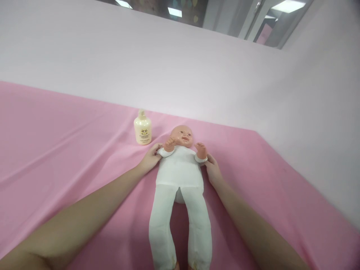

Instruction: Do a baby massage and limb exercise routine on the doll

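Doll (180,176) in white clothes lies on its back in the middle of the pink sheet (56,150), head toward the wall, legs toward the person. Both bare hands are at its shoulders. The left hand (150,159) touches the doll's arm on that side, fingers curled loosely around the white cuff; the right hand (213,170) rests against the other arm, fingers close together at the cuff. I judge that the step in hand is taking hold of the doll by its upper arms; a next move would need an even grip on both sides. A small cream bottle (143,129) stands upright just beside the doll's head, apart from it.
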Demonstrator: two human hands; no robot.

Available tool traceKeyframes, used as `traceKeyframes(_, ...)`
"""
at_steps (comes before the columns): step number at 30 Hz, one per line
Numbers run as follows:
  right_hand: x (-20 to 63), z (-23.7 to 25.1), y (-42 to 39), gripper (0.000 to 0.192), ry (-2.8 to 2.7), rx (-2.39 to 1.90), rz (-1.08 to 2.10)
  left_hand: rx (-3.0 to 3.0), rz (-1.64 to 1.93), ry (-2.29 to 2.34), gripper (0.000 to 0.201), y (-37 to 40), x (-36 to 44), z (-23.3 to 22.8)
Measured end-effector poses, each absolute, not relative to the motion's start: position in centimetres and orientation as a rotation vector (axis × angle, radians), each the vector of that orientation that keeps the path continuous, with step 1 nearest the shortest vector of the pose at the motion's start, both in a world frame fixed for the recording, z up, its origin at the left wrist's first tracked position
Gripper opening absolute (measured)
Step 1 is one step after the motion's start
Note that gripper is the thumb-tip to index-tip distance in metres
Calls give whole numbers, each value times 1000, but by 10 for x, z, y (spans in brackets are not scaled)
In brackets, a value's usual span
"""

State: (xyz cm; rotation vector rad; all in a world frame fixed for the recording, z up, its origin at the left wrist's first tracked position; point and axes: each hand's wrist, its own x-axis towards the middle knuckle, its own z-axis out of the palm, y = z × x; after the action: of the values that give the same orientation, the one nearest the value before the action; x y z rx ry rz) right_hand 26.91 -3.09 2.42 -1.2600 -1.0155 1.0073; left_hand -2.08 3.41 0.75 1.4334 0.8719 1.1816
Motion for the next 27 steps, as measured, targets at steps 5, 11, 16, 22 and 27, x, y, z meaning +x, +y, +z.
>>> traceKeyframes(5, 270, 24, -31, 28, -1011, -1232, 1024, 1428, 1169, 879, 42, 33, -21, 8)
traceKeyframes(11, 270, 23, -30, 30, -1026, -1241, 1019, 1455, 1164, 904, 40, 31, -21, 11)
traceKeyframes(16, 270, 21, -29, 27, -1010, -1230, 1020, 1431, 1150, 902, 38, 29, -21, 13)
traceKeyframes(22, 268, 23, -30, 19, -1035, -1163, 1012, 1400, 1156, 818, 27, 26, -20, 17)
traceKeyframes(27, 268, 22, -30, 18, -1032, -1130, 1022, 1376, 1123, 809, 30, 26, -20, 16)
